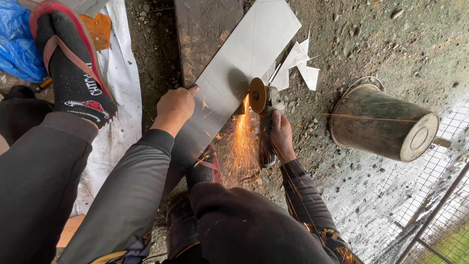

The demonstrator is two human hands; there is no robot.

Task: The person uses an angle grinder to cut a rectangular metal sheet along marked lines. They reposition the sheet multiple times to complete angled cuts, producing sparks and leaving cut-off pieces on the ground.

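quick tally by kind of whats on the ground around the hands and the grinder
Angle grinder, in the right hand: 1
Large grey tile, under the left hand: 1
White offcut shards: about 3
Metal bucket, lying on its side: 1
Blue plastic bag: 1
White sheet: 1
Total: about 8

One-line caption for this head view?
Right hand runs an angle grinder along a grey tile, sparks flying, left hand steadying it.
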